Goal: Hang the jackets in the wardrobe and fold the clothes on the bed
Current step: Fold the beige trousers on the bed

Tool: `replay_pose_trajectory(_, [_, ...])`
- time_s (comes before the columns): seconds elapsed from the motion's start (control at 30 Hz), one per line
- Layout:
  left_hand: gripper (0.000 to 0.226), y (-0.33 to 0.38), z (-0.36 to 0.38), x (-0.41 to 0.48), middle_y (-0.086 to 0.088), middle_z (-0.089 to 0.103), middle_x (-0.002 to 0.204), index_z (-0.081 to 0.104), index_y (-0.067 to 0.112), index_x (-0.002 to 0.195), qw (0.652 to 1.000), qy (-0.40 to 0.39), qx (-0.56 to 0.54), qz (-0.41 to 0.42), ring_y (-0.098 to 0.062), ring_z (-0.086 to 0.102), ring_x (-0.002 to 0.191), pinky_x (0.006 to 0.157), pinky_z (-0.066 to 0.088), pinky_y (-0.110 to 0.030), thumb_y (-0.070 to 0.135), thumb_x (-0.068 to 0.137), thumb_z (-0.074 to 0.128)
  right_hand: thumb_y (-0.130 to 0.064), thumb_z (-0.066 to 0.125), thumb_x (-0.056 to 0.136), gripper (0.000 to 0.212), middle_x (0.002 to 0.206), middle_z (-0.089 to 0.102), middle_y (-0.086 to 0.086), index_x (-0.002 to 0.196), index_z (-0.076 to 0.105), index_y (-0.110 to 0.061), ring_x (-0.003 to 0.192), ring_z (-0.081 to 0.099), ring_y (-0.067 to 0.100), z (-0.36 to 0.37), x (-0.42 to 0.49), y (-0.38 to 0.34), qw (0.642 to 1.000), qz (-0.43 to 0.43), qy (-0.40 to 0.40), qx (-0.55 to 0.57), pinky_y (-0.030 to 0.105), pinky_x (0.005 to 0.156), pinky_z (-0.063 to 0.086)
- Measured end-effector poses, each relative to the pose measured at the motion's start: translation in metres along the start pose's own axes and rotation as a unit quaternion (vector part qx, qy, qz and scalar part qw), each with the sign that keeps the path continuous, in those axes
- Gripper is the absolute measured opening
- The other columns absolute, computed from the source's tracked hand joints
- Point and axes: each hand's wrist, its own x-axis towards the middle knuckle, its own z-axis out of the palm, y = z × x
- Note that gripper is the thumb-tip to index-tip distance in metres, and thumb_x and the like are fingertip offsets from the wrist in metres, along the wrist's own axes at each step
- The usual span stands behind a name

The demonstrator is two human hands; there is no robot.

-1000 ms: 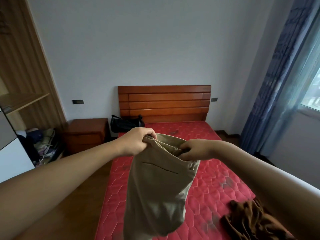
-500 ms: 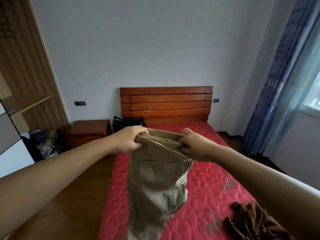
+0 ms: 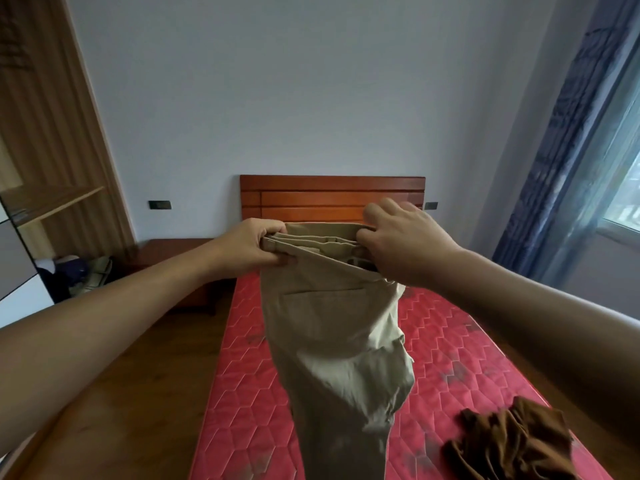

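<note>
A pair of khaki trousers (image 3: 332, 341) hangs in the air over the red quilted mattress (image 3: 450, 341), waistband up and legs dropping out of the bottom of the view. My left hand (image 3: 251, 245) pinches the left end of the waistband. My right hand (image 3: 401, 240) grips the right end with thumb and forefinger, the other fingers spread above it. A crumpled brown garment (image 3: 509, 441) lies on the mattress at the lower right. The wooden wardrobe (image 3: 45, 133) stands at the left edge.
A wooden headboard (image 3: 332, 195) backs the bed against the pale wall. A nightstand (image 3: 173, 251) sits left of it, with bags and clothes (image 3: 83, 275) heaped on the floor by the wardrobe. Blue curtains (image 3: 571, 150) and a window are on the right. Wooden floor runs along the bed's left side.
Both hands have lifted the trousers higher and pulled the waistband out wider and flatter. My right hand has shifted its grip, its fingers now spread.
</note>
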Motion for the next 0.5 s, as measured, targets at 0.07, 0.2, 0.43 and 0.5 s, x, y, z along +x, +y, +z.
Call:
replay_pose_trajectory(0.07, [0.019, 0.0, 0.004, 0.001, 0.009, 0.07, 0.081, 0.068, 0.029, 0.077, 1.0, -0.006, 0.016, 0.003, -0.009, 0.066, 0.08, 0.073, 0.054, -0.037, 0.02, 0.082, 0.083, -0.037, 0.05, 0.103, 0.021, 0.087, 0.059, -0.001, 0.105, 0.06, -0.019, 0.08, 0.058, 0.023, -0.005, 0.0, 0.003, 0.994, 0.006, -0.092, 0.059, 0.039, 0.067, 0.053])
replay_pose_trajectory(0.2, [0.015, 0.004, 0.017, 0.005, 0.007, 0.067, 0.081, 0.067, 0.018, 0.078, 0.999, 0.01, 0.011, 0.032, -0.01, 0.064, 0.079, 0.072, 0.051, -0.027, 0.016, 0.084, 0.081, -0.037, 0.05, 0.103, 0.019, 0.082, 0.062, -0.004, 0.103, 0.062, -0.022, 0.075, 0.061, 0.017, 0.001, -0.006, 0.014, 0.966, 0.048, -0.222, 0.121, 0.042, 0.074, 0.06])
replay_pose_trajectory(0.43, [0.02, 0.003, 0.008, 0.014, 0.002, 0.065, 0.075, 0.064, 0.015, 0.08, 1.0, -0.023, 0.006, -0.008, -0.008, 0.059, 0.073, 0.068, 0.047, -0.027, 0.022, 0.083, 0.082, -0.024, 0.059, 0.1, 0.012, 0.096, 0.061, -0.004, 0.095, 0.069, -0.021, 0.087, 0.061, 0.015, 0.019, -0.018, 0.02, 0.919, 0.148, -0.195, 0.309, 0.033, 0.081, 0.057])
replay_pose_trajectory(0.5, [0.018, 0.003, 0.004, 0.012, 0.005, 0.068, 0.079, 0.065, 0.024, 0.08, 1.0, -0.021, -0.013, -0.01, -0.005, 0.062, 0.078, 0.072, 0.049, -0.024, 0.028, 0.08, 0.082, -0.026, 0.06, 0.1, 0.013, 0.099, 0.058, -0.004, 0.091, 0.067, -0.021, 0.087, 0.059, 0.015, 0.018, -0.019, 0.017, 0.893, 0.177, -0.142, 0.389, 0.028, 0.077, 0.054])
